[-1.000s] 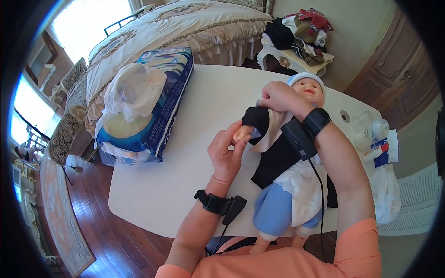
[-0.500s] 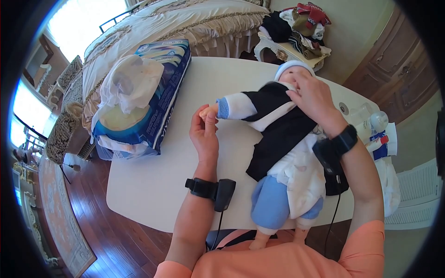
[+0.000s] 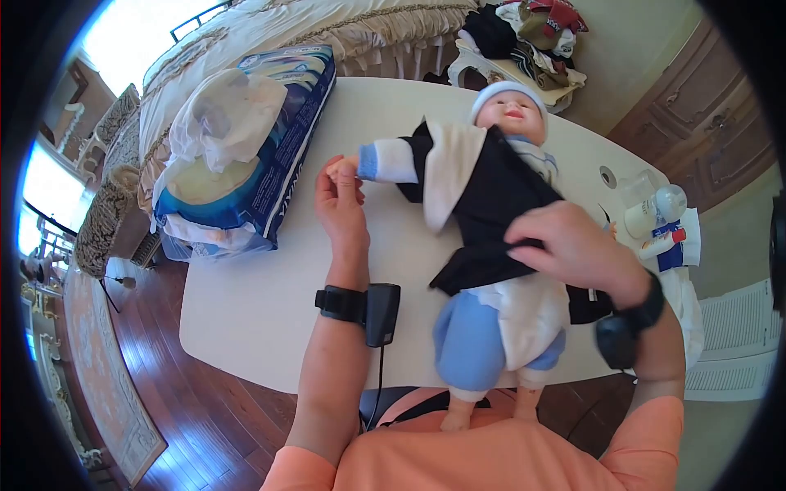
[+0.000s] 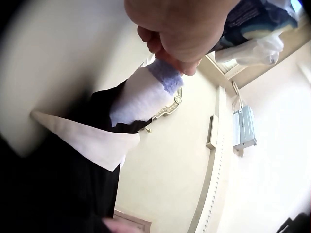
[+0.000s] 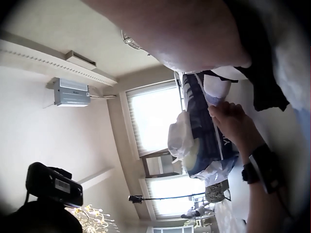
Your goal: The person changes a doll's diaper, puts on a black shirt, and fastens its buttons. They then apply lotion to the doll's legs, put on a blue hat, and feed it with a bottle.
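A baby doll (image 3: 499,245) lies on its back on the white table (image 3: 270,327), in a pale blue cap, black jacket, white cloth and blue trousers. My left hand (image 3: 340,200) pinches the doll's small hand (image 3: 342,169) and holds its arm out to the left; the blue and white sleeve (image 4: 146,94) shows under my fingers in the left wrist view. My right hand (image 3: 569,245) rests on the black jacket (image 3: 491,204) at the doll's belly, fingers curled onto the cloth. The right wrist view shows mostly my palm and my left hand (image 5: 233,121).
A blue pack of nappies (image 3: 278,139) with a white bag (image 3: 225,119) on it lies at the table's left. Bottles and a tube (image 3: 659,225) stand at the right edge. A bed (image 3: 327,24) and a heap of clothes (image 3: 528,33) lie behind.
My right hand moved from the doll's head and collar down to its belly. My left hand drew the doll's arm further out to the left, through the sleeve.
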Motion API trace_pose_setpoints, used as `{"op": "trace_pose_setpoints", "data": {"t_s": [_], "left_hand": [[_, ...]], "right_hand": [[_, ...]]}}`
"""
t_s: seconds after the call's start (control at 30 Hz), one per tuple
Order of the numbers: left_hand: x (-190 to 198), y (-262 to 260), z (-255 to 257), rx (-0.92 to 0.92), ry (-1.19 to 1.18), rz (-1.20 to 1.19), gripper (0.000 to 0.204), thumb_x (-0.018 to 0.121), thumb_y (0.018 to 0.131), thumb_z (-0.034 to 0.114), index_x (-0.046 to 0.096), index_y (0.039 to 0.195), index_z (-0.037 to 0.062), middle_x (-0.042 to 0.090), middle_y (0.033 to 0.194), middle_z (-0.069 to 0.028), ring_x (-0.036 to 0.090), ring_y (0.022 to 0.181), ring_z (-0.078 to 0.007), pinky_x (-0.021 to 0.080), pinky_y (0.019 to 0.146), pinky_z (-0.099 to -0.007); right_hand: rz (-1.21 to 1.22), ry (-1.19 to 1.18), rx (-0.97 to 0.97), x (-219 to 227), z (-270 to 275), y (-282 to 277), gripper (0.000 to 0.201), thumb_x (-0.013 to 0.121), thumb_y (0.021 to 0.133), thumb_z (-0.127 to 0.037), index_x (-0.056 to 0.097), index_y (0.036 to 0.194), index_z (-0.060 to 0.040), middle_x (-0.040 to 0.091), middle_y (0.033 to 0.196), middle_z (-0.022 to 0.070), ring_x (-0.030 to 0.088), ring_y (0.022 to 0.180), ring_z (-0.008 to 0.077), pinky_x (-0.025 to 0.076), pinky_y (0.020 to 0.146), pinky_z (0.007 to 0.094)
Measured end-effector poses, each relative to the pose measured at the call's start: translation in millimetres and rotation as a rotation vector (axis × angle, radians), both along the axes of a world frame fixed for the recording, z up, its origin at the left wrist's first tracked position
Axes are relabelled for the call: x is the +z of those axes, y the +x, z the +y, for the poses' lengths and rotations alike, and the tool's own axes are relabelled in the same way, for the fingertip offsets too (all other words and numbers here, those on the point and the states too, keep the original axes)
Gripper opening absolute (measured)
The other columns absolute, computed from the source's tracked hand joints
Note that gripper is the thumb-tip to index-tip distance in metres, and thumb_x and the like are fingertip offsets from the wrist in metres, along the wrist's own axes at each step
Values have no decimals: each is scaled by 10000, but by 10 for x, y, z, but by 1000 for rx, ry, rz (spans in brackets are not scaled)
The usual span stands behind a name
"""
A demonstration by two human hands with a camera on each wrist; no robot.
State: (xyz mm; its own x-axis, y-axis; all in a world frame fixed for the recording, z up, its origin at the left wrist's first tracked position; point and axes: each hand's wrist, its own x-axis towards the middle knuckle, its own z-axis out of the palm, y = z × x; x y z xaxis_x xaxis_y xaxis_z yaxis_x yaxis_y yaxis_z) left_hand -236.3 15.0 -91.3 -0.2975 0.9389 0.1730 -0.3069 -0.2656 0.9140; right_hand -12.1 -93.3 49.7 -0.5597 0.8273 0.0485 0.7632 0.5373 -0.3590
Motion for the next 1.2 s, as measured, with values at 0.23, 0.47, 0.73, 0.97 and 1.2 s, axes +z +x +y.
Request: {"op": "trace_pose_setpoints", "data": {"t_s": [0.23, 0.47, 0.73, 0.97, 1.2], "left_hand": [[-72, -125, 98, 59, -84, -162, 217, 531, 862, 260, 536, 973, 73, 494, 663, 32, 385, 529, -29, 304, 468, -163], [-107, -161, 91, 63, -127, -190, 226, 534, 859, 279, 531, 1002, 105, 492, 671, 49, 410, 554, -21, 322, 481, -163], [-81, -183, 98, 38, -148, -209, 237, 540, 853, 281, 528, 1018, 111, 495, 689, 46, 423, 580, -26, 342, 507, -169], [-75, -210, 133, 33, -167, -164, 255, 547, 845, 286, 527, 1026, 109, 509, 706, 34, 447, 601, -52, 361, 536, -178], [-60, -101, 72, 157, -216, -11, 541, 576, 815, 212, 316, 1264, 59, 523, 984, -62, 519, 857, -168, 432, 731, -290]], "right_hand": [[82, -458, -166, 286, -760, 378, 99, 644, 660, -72, 602, 738, -27, 568, 662, 77, 568, 607, 233, 434, 556, 293], [-52, -294, -133, 258, -652, 425, 181, 682, 624, -146, 618, 749, -32, 575, 729, 86, 567, 683, 246, 445, 605, 316], [11, 145, -59, 188, -24, -61, 349, 704, 607, -161, 600, 918, -41, 555, 928, 98, 525, 884, 267, 430, 767, 336], [-15, 98, 11, -131, -209, -15, 503, 719, 584, -162, 556, 1045, -44, 463, 1161, 154, 390, 1132, 335, 329, 948, 394], [65, 5, 68, -136, -651, -192, 543, 758, 517, -136, 563, 1019, -72, 465, 1140, 139, 432, 1086, 326, 354, 910, 426]]}}
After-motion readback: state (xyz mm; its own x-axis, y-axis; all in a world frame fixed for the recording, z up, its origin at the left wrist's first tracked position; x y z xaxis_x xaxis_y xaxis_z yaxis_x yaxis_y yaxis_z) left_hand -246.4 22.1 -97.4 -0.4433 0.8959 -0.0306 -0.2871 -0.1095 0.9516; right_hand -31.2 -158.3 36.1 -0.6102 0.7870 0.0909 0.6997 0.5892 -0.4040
